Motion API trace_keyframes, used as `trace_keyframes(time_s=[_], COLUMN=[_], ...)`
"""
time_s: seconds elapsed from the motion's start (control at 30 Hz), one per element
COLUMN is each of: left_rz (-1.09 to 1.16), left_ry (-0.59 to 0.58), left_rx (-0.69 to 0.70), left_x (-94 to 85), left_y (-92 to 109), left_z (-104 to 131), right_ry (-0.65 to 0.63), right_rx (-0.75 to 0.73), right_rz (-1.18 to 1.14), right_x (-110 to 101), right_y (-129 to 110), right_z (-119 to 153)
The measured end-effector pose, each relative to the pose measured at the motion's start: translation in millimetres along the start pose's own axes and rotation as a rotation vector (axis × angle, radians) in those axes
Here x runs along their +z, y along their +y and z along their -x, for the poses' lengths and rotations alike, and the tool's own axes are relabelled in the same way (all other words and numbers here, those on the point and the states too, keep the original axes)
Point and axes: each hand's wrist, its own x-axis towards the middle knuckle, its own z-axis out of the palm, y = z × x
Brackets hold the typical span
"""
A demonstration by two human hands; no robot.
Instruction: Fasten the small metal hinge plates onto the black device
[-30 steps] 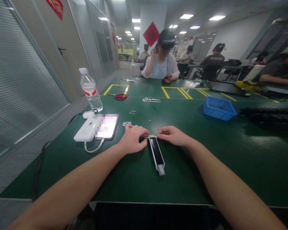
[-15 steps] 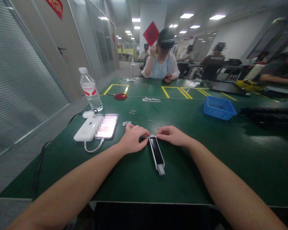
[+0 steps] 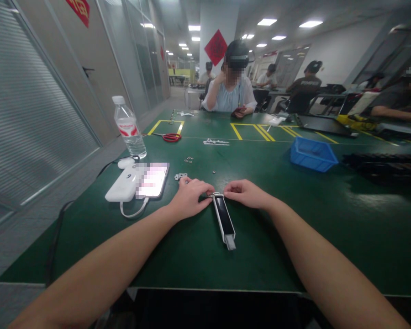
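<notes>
Here, the left hand (image 3: 192, 198) and the right hand (image 3: 247, 193) pinch the far end of the slim white-framed device (image 3: 223, 218) on the green tabletop (image 3: 260, 256).

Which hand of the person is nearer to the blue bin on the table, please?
Right. The right hand is left of the blue bin and closer to the person; the left hand is farther left, across the device's top end.

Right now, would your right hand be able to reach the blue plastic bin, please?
Probably yes: no object shows between the right hand and the blue plastic bin, though reaching it may take some stretching.
</notes>
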Motion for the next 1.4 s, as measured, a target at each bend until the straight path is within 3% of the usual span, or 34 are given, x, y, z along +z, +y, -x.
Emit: trace_keyframes(time_s=[0.27, 0.57, 0.7, 1.03, 1.4], left_rz=[0.005, 0.005, -0.02, -0.144, -0.161], left_ry=[-0.01, 0.033, 0.072, 0.183, 0.157], left_rx=[-0.014, -0.037, -0.092, -0.274, -0.289], left_x=[-0.9, -3.4, -3.5, -7.5, -5.5], left_y=[3, 5, 3, -7, -13], left_z=[1, 1, 0, -3, -3], right_ry=[0.025, 0.323, 0.369, 0.304, 0.118], right_rx=[-0.012, -0.01, -0.039, -0.052, 0.056], right_rz=[-0.029, 0.137, 0.207, 0.421, 0.391], right_x=[-1, 1, 5, 6, 10], right_y=[-2, -10, -19, -24, -39], right_z=[1, 2, 7, 11, 18])
